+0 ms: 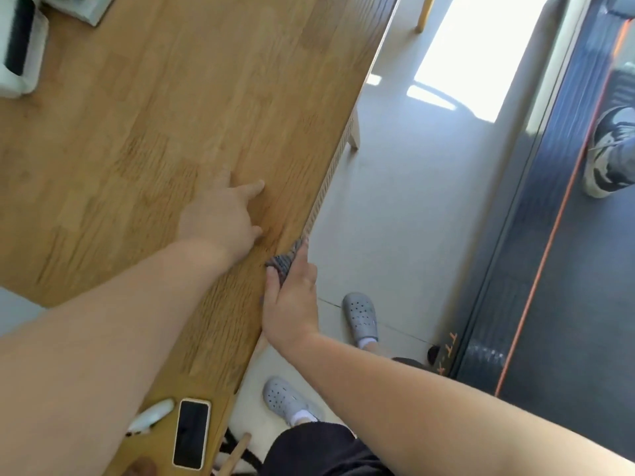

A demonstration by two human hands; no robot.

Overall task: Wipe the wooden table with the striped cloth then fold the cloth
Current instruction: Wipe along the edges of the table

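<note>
The wooden table (144,139) fills the left and middle of the head view, its right edge running diagonally. My right hand (292,300) grips a bunched grey striped cloth (283,264) at that edge, with most of the cloth hidden under the palm. My left hand (221,218) rests flat on the tabletop just left of the cloth, fingers spread. The picture is blurred by motion.
A phone (191,432) and a small white object (153,414) lie on the near table corner. A white appliance (20,46) stands at the far left. Grey clogs (360,316) are on the floor to the right, beside a dark treadmill (567,269) where another person's sneaker (608,152) shows.
</note>
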